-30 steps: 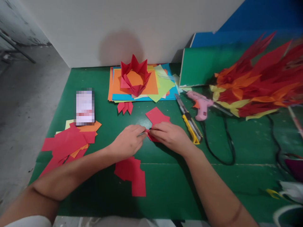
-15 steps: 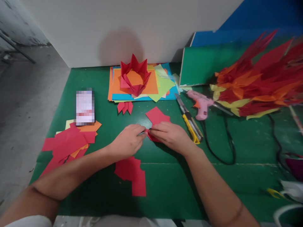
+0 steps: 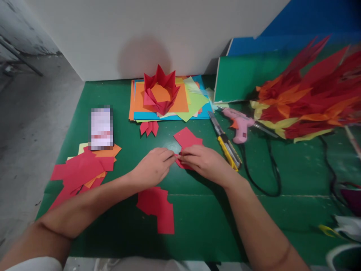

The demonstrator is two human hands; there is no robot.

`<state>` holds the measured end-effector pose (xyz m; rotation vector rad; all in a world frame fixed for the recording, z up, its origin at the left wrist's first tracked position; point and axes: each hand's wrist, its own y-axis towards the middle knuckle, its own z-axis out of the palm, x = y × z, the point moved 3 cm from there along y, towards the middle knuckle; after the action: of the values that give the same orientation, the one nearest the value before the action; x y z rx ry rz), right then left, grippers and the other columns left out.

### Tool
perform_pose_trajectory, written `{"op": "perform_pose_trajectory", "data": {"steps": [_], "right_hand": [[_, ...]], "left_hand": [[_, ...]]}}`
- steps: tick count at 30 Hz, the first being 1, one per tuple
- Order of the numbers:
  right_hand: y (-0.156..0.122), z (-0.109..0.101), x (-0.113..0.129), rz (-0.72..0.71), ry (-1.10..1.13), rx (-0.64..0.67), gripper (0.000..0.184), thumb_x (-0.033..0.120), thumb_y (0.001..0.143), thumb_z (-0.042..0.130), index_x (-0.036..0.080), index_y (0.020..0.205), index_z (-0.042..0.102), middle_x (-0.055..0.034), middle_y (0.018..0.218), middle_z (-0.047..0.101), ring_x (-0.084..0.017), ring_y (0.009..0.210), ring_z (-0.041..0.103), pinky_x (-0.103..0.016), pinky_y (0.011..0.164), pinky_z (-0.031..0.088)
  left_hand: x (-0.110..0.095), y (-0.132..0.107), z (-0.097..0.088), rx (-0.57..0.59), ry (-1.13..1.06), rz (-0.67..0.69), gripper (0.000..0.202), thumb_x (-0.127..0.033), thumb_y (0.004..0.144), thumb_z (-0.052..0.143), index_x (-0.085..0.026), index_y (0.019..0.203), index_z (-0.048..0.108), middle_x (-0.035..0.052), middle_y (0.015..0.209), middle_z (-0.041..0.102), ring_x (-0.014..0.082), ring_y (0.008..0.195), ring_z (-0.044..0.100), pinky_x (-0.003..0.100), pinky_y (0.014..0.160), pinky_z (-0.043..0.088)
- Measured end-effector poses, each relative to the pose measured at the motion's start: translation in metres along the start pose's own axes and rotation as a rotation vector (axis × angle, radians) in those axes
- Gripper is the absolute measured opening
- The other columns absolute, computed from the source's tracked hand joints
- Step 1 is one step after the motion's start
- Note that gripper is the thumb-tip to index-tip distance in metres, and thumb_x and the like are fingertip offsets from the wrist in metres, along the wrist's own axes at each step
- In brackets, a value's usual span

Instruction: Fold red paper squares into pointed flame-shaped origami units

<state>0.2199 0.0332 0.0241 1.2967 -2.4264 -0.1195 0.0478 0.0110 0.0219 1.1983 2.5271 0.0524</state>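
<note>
Between my fingertips is a small piece of red paper [image 3: 176, 156], mostly covered by the fingers. My left hand [image 3: 153, 167] pinches it from the left, and my right hand [image 3: 204, 162] pinches it from the right. Just under and behind my right hand lie red paper pieces [image 3: 186, 138] on the table. Closer to me is a notched red paper scrap [image 3: 159, 207]. Beyond my hands, a few small folded red paper points [image 3: 149, 128] rest by the paper stack. A ring of folded red paper [image 3: 160, 107] stands on that stack.
A yellow utility knife [image 3: 228, 152] and a pink glue gun [image 3: 239, 124] with its cord lie to the right. Red and orange scraps [image 3: 81, 167] and a phone [image 3: 101, 128] are at left. A red-orange paper flame shape [image 3: 316, 98] stands at far right.
My hands stay in almost the same place, with the fingers shifting slightly on the red paper. A dark thin edge seen by my left fingertips earlier no longer shows.
</note>
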Motion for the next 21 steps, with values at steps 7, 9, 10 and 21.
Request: {"op": "perform_pose_trajectory", "data": {"steps": [7,9,10,21], "right_hand": [[-0.003,-0.005,-0.004,0.041,0.105,-0.005,0.022,0.018,0.090,0.050,0.016,0.086,0.071,-0.0095,0.091,0.069,-0.020,0.084,0.063,-0.034,0.071,0.051],[-0.003,-0.007,-0.005,0.050,0.111,0.001,0.021,0.018,0.090,0.050,0.016,0.085,0.071,-0.0094,0.089,0.069,-0.020,0.082,0.062,-0.033,0.070,0.050],[-0.004,-0.008,-0.005,0.052,0.110,0.001,0.021,0.018,0.090,0.050,0.016,0.084,0.071,-0.0092,0.089,0.068,-0.020,0.082,0.062,-0.033,0.070,0.050],[-0.002,-0.004,-0.005,0.063,0.128,-0.033,0.019,0.017,0.090,0.049,0.017,0.080,0.065,-0.0078,0.081,0.066,-0.018,0.077,0.056,-0.031,0.067,0.046]], "left_hand": [[-0.002,-0.001,0.001,0.014,0.064,0.000,0.025,-0.015,0.092,0.041,-0.010,0.110,0.058,0.0115,0.108,0.060,0.0221,0.096,0.056,0.037,0.086,0.046],[-0.001,-0.001,0.001,0.018,0.073,0.002,0.025,-0.015,0.092,0.041,-0.010,0.109,0.058,0.0111,0.107,0.060,0.0222,0.096,0.055,0.037,0.086,0.045],[-0.001,-0.001,0.001,0.021,0.076,0.001,0.026,-0.015,0.092,0.040,-0.011,0.109,0.058,0.0110,0.107,0.060,0.0222,0.096,0.055,0.037,0.085,0.045],[-0.002,-0.002,0.001,0.085,0.088,-0.005,0.027,-0.015,0.089,0.045,-0.014,0.112,0.059,0.0105,0.104,0.061,0.0231,0.096,0.055,0.038,0.085,0.044]]}}
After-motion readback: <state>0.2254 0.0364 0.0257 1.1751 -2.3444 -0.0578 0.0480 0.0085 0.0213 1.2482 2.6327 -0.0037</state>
